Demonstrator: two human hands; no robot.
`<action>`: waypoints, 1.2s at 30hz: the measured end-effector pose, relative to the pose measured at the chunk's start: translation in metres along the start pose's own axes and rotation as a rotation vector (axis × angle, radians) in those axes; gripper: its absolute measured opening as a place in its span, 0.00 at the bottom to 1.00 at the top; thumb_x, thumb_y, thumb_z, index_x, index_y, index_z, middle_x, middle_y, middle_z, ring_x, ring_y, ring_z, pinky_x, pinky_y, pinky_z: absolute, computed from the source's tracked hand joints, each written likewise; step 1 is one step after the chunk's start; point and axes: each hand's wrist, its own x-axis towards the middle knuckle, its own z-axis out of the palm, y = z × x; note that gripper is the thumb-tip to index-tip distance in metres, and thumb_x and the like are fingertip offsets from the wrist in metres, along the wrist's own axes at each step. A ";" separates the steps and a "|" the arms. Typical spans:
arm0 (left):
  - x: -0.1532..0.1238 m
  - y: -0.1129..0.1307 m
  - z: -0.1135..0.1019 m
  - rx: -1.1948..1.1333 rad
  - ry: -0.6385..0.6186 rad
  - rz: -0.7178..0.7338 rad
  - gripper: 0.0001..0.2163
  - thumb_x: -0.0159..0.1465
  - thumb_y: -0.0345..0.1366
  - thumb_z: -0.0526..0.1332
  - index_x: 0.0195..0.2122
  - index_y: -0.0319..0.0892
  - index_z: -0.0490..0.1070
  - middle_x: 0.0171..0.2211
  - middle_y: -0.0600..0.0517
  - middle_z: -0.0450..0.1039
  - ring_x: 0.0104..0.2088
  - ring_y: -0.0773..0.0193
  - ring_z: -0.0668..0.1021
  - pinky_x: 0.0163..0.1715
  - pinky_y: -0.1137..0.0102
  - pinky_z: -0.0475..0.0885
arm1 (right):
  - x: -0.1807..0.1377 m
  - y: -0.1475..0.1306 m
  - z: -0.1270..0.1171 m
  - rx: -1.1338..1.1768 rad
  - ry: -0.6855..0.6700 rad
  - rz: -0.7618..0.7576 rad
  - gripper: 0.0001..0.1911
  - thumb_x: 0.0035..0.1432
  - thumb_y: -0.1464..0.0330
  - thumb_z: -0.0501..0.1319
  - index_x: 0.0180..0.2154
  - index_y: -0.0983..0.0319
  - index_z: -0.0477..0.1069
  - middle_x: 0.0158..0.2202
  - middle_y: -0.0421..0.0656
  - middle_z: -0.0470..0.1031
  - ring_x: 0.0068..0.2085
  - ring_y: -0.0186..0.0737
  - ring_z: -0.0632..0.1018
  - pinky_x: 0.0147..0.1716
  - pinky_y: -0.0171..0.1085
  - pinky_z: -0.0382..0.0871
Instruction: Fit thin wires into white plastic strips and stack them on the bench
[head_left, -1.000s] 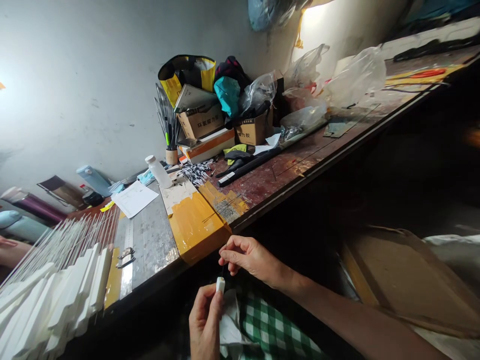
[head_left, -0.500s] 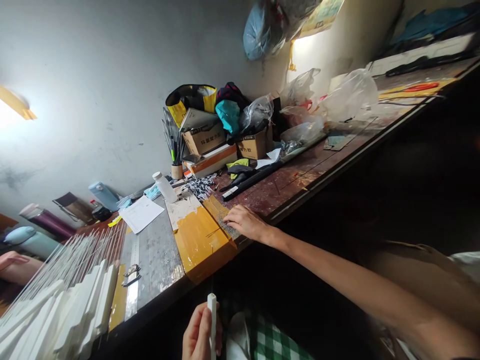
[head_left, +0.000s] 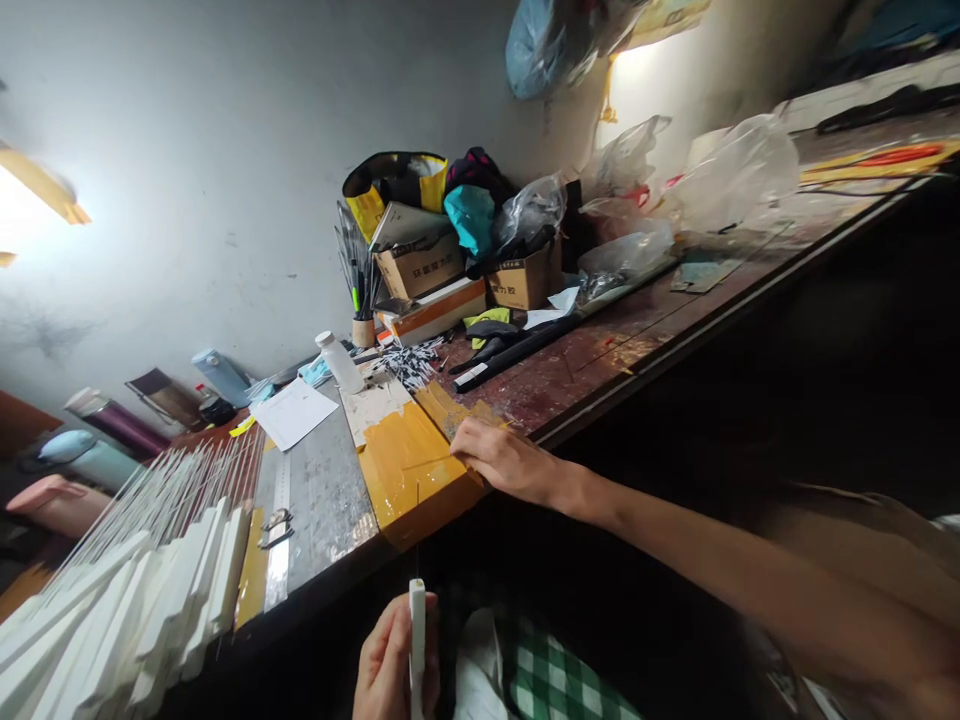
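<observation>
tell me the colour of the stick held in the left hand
White: the stick in the left hand, shown in the head view.

A pale grey wall rises behind the bench, scuffed and marked with a dark smudge low on the left. Light glares at the left edge beneath a slanting yellow strip, and a second bright patch glows at the upper right. The long bench slants upward to the right, its worn top reddish-brown there; the space below is almost black.
</observation>
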 end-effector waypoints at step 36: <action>-0.005 0.008 0.005 0.236 0.306 0.542 0.14 0.49 0.45 0.71 0.31 0.42 0.75 0.31 0.53 0.72 0.32 0.65 0.72 0.34 0.76 0.67 | -0.050 -0.033 0.004 0.460 -0.079 0.314 0.10 0.58 0.75 0.56 0.38 0.61 0.75 0.36 0.41 0.75 0.38 0.36 0.75 0.41 0.35 0.69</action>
